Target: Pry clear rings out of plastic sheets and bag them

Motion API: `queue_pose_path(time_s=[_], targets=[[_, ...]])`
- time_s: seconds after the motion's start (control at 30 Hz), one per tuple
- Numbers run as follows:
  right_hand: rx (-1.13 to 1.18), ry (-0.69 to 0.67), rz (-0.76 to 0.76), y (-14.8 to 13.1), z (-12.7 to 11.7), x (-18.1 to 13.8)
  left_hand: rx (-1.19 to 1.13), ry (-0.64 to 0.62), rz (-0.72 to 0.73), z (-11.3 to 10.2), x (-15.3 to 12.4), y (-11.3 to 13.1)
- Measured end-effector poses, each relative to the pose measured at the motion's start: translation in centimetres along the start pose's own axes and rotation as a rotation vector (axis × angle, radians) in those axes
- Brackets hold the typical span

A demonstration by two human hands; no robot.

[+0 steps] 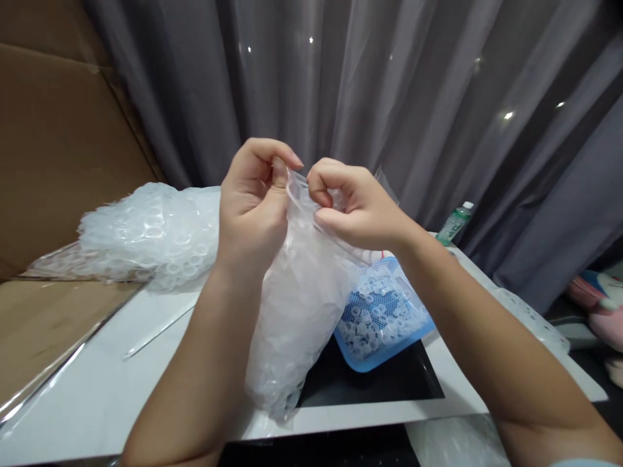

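Note:
My left hand (pixel 253 201) and my right hand (pixel 353 207) are raised above the table, both pinching the top edge of a clear plastic bag (pixel 296 305). The bag hangs between my forearms and is full of small translucent white rings. Its bottom rests near the front of a white table (pixel 97 389). Both hands have their fingers curled closed on the bag's mouth. Behind the bag a blue mesh basket (pixel 384 357) holds several loose white rings.
A large clear bag of the same rings (pixel 146 237) lies at the back left against brown cardboard (pixel 53 143). A dark panel (pixel 379 379) is set in the table. A green bottle (pixel 455 224) stands at the back right, before grey curtains (pixel 389 84).

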State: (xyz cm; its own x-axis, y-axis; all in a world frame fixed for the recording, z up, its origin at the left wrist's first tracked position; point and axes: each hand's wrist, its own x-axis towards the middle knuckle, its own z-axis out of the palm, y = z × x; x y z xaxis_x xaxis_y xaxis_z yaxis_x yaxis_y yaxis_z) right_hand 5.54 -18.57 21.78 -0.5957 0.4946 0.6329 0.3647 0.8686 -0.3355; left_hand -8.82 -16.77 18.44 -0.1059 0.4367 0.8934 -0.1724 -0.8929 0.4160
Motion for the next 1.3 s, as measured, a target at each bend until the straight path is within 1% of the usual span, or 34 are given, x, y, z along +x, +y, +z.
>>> queue_pose_path(time_s=[0.1,0.2,0.3,0.4,0.47,0.57,0.6,0.63,0.67,0.7,0.73,0.77,0.8,0.83,0.87,0.9,0.93,0.97,1.03,1.07,1.13,1.2,1.23,1.27,1.3], targets=[[0.170,-0.109,0.040,0.3,-0.2,0.2,0.008,0.040,0.029,-0.3,0.3,0.1],[0.295,-0.162,0.091,0.3,-0.9,0.3,0.038,0.094,0.060,-0.9,0.6,0.1],[0.282,-0.192,0.106,-0.4,-1.7,0.1,0.098,0.158,0.105,-1.5,0.8,0.3],[0.171,-0.216,0.055,-1.5,-2.4,-0.4,0.231,0.246,0.223,-1.8,1.0,0.6],[0.073,-0.140,-0.015,-2.2,-2.7,-0.6,0.347,0.336,0.340,-1.7,1.1,0.8],[-0.152,0.066,-0.101,-3.0,-2.7,-0.6,0.440,0.565,0.533,-1.2,1.1,1.7],[-0.214,0.122,-0.106,-3.1,-2.7,-0.7,0.469,0.604,0.556,-1.2,1.0,2.3],[-0.249,0.157,-0.100,-3.2,-2.7,-0.8,0.506,0.583,0.541,-1.3,0.8,3.0],[-0.249,0.169,-0.088,-3.1,-2.7,-1.0,0.563,0.486,0.484,-1.7,0.7,3.9],[-0.221,0.168,-0.077,-3.0,-2.8,-1.3,0.633,0.308,0.379,-2.3,0.5,4.8],[-0.174,0.157,-0.068,-2.9,-2.8,-1.8,0.674,0.075,0.271,-3.2,0.4,5.7],[-0.116,0.141,-0.070,-2.8,-2.8,-2.2,0.679,-0.125,0.183,-4.2,0.3,6.5],[-0.051,0.130,-0.080,-2.7,-2.9,-2.7,0.643,-0.213,0.121,-5.3,0.3,7.1],[0.022,0.127,-0.094,-2.7,-2.9,-3.2,0.596,-0.237,0.088,-6.3,0.4,7.3],[0.092,0.131,-0.108,-2.7,-2.8,-3.6,0.561,-0.230,0.059,-7.4,0.6,7.2],[0.152,0.136,-0.122,-2.8,-2.8,-3.9,0.527,-0.226,0.027,-8.3,0.7,6.8],[0.193,0.139,-0.133,-2.9,-2.7,-4.2,0.496,-0.249,-0.012,-9.0,1.0,5.9],[0.211,0.145,-0.136,-3.0,-2.5,-4.2,0.462,-0.331,-0.080,-9.5,1.1,4.9],[0.191,0.182,-0.113,-2.9,-2.3,-4.1,0.300,-0.457,-0.175,-10.0,1.4,2.4],[0.169,0.216,-0.089,-2.7,-2.2,-3.9,0.226,-0.445,-0.203,-10.0,1.4,1.2],[0.125,0.310,-0.026,-1.9,-2.2,-3.7,0.186,-0.285,-0.200,-9.6,1.4,-0.7],[0.106,0.427,0.036,-0.5,-2.6,-3.8,0.196,-0.125,-0.184,-9.0,1.3,-1.9],[0.109,0.491,0.066,0.3,-2.9,-4.2,0.192,-0.079,-0.181,-8.8,1.2,-2.3],[0.113,0.551,0.112,1.1,-3.3,-4.7,0.173,-0.059,-0.182,-8.5,1.2,-2.6],[0.108,0.581,0.183,1.9,-3.8,-5.4,0.144,-0.050,-0.181,-8.3,1.2,-2.8]])
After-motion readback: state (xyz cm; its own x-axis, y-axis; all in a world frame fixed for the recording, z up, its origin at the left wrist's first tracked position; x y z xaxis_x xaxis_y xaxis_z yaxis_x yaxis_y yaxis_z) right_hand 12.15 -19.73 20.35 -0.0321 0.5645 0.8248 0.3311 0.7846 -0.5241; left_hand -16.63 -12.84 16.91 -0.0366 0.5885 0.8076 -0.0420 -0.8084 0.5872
